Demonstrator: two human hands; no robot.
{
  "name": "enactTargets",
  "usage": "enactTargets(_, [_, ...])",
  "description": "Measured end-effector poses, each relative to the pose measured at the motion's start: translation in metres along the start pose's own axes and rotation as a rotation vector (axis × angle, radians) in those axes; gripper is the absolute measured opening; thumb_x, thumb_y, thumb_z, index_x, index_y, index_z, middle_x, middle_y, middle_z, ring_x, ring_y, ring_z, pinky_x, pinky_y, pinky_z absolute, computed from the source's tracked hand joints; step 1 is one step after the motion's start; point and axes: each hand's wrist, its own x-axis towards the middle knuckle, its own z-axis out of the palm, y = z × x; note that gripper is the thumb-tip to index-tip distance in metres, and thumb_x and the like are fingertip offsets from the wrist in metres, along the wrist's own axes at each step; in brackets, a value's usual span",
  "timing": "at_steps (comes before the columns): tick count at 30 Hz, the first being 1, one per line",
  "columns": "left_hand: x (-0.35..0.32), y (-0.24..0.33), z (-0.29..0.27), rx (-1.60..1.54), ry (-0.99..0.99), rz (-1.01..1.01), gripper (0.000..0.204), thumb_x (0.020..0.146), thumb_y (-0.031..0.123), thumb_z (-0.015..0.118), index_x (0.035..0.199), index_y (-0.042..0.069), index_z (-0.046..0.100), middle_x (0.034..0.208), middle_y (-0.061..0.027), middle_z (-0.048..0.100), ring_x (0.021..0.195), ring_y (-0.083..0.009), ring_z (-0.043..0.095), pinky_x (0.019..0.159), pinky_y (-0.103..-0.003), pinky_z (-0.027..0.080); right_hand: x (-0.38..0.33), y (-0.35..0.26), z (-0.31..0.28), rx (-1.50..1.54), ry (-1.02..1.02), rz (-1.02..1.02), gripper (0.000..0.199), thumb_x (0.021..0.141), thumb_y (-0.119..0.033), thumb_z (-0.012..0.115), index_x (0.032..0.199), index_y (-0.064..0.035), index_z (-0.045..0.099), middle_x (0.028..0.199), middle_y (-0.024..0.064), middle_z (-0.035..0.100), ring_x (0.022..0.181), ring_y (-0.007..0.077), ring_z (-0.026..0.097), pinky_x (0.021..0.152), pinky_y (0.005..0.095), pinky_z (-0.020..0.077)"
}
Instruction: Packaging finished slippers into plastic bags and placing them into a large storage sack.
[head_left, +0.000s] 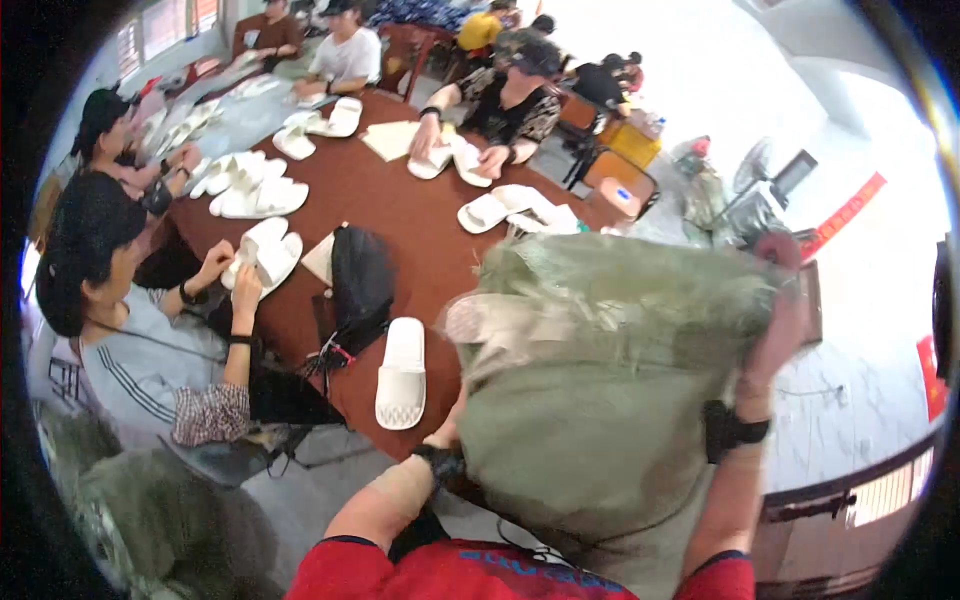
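A large green woven sack (590,440) stands upright right in front of me, bulging and partly smeared by motion. Off-white slippers (515,330) show at its opening on the left side. My right hand (778,320) is raised at the sack's upper right edge, blurred, and seems to clutch the material. Against the sack's left side is my left hand (450,425), its fingers hidden by the sack. Just left of the sack, a single white slipper (402,375) lies on the brown tabletop (440,260).
A black bag (360,280) lies on the table near the single slipper. Co-workers handle white slippers (265,258) at the left and far sides. More slippers (250,185) lie in piles. Another green sack (165,520) stands on the floor at lower left. A fan (752,165) stands at far right.
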Motion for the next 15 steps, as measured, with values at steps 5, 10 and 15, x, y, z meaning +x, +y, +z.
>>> enactTargets(5, [-0.044,-0.046,-0.035,-0.194,0.151,-0.132,0.053,0.099,0.044,0.045,0.137,0.007,0.047,0.136,-0.0097,0.053,0.123,-0.0259,0.051,0.104,-0.041,0.040,-0.110,0.040,0.064,0.094,-0.557,0.330,0.032,0.095,-0.011,0.054,0.120,0.0091,0.056,0.106,0.0089,0.064,0.097,0.0178,0.057,0.091,0.0307,0.0444])
enactTargets(10, [-0.069,-0.069,-0.056,-0.482,0.166,-0.158,0.045,0.098,0.035,0.048,0.132,0.005,0.050,0.131,-0.0097,0.056,0.119,-0.0247,0.053,0.101,-0.042,0.044,-0.059,0.007,0.021,0.258,-0.793,0.476,0.029,0.096,-0.011,0.055,0.124,-0.0019,0.059,0.095,0.0028,0.063,0.086,0.0086,0.056,0.077,0.0227,0.0462])
enactTargets(15, [-0.092,-0.095,-0.035,-0.291,0.064,-0.135,0.047,0.098,0.038,0.048,0.133,0.005,0.049,0.132,-0.0114,0.055,0.119,-0.0271,0.053,0.101,-0.043,0.043,-0.100,0.125,-0.167,-0.107,-0.639,0.592,0.032,0.098,-0.015,0.052,0.127,-0.0019,0.056,0.112,0.0083,0.062,0.098,0.0163,0.058,0.086,0.0287,0.0467])
